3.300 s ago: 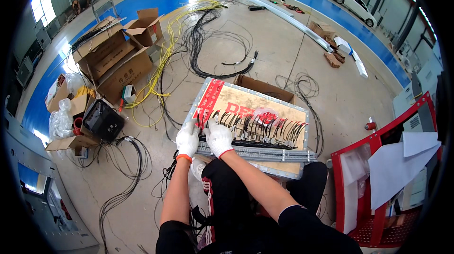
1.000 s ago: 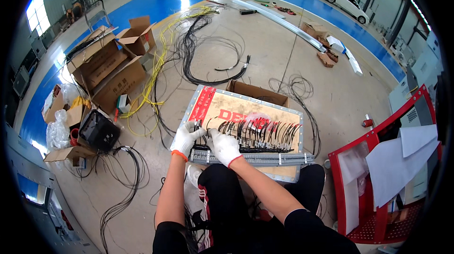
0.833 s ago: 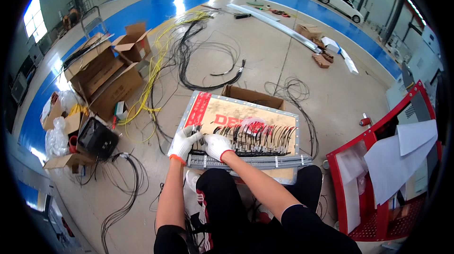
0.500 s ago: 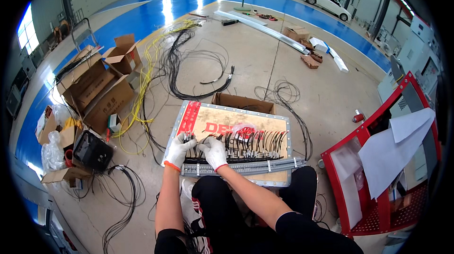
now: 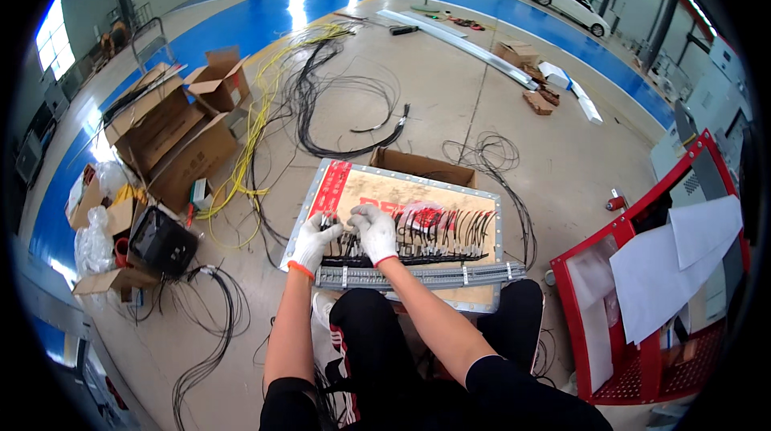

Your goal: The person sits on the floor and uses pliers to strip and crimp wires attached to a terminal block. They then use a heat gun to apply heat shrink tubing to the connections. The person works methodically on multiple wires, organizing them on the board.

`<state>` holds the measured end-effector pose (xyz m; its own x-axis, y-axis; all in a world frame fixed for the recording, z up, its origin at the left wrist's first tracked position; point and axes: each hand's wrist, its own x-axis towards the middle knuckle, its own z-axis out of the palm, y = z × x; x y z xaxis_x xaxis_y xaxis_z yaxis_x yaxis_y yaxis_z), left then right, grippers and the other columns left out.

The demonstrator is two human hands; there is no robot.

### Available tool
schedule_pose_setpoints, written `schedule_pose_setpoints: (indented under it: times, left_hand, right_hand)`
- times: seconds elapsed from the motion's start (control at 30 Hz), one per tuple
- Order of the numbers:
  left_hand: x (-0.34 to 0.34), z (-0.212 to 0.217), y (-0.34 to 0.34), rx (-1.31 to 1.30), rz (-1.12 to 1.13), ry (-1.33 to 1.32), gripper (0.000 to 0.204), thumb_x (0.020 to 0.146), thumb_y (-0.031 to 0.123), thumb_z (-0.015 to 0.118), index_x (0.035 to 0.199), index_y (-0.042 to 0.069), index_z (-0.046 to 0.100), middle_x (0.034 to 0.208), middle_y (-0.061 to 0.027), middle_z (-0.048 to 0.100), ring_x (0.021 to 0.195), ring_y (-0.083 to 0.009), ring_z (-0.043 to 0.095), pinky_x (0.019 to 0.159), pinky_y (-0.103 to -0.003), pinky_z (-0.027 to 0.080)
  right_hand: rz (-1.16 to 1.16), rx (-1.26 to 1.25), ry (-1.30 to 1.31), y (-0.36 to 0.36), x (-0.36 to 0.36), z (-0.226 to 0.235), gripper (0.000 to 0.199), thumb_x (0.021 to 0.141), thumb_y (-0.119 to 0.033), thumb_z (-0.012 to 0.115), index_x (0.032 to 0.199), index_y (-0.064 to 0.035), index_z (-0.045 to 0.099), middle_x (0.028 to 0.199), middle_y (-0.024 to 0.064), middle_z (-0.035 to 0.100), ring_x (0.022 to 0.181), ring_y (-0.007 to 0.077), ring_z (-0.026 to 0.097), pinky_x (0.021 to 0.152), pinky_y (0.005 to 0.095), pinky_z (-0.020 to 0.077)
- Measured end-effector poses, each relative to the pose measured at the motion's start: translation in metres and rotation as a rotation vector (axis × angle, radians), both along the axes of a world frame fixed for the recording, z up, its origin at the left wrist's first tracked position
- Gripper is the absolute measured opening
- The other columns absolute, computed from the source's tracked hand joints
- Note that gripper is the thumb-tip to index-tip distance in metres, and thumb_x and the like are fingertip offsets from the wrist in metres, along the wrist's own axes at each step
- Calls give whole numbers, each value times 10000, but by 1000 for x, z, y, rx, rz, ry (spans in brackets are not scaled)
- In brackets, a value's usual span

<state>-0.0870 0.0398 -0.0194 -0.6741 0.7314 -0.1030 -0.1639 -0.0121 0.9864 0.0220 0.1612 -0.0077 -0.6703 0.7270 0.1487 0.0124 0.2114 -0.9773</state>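
Note:
My left hand (image 5: 308, 243), in a white knit glove with an orange cuff, is closed on the dark wire ends at the left end of a wire row. My right hand (image 5: 375, 233), gloved alike, is just beside it with fingers bent together; whatever is in its fingertips is too small to make out. To its right runs a row of short black wires (image 5: 450, 232) with pale sleeves, their ends upward. They lie on a wooden panel (image 5: 347, 189) with a riveted metal edge and red print. A long grey slotted strip (image 5: 426, 277) crosses the panel's near side.
An open carton (image 5: 426, 168) stands behind the panel. Black cable coils (image 5: 309, 122) and yellow wires (image 5: 257, 138) lie on the floor. Cartons (image 5: 173, 142) and a black case (image 5: 162, 242) are at left; a red metal frame (image 5: 634, 335) with white sheets stands at right.
My right hand has risen up the panel, away from the grey strip. My left hand remains at the row's left end. The whole view has shifted slightly.

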Motion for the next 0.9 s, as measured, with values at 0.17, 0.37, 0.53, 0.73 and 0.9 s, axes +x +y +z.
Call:
schedule_pose_setpoints:
  times: [0.17,0.37,0.53,0.73,0.9]
  left_hand:
    - [7,11,-5,23,3,18,189,892,99,717,1068,51,665,974,-8,695,859,-86,630,794,-263,505]
    - [-2,-12,-11,86,42,-63,320,997,264,617,1183,8,667,1083,-18,686,999,-90,599,913,-278,468]
    - [7,6,-2,15,124,155,514,1053,443,440,1228,8,650,1092,-56,679,988,-117,606,900,-277,475]
    - [8,9,-9,-94,72,191,518,1045,436,435,1237,2,640,1063,-64,674,940,-121,614,851,-295,488]
    - [19,31,0,-110,-64,53,366,953,247,653,1228,8,617,963,-17,658,816,-75,597,715,-259,490]
  right_hand:
    - [15,-18,-11,-15,16,12,322,898,-129,643,1169,41,604,982,169,727,755,195,693,705,319,557]
    - [213,320,-473,-30,11,6,400,820,-386,700,958,-10,692,859,244,692,806,391,682,729,479,525]
    - [10,377,-331,-25,-1,-17,338,846,-388,666,891,-57,716,823,214,689,788,401,671,707,488,522]
    - [9,593,-325,-29,-7,4,247,892,-297,619,860,-56,669,733,188,669,733,387,671,671,492,523]
    - [114,644,-134,5,6,0,208,899,-235,621,914,-31,656,780,212,670,728,357,678,647,481,535]
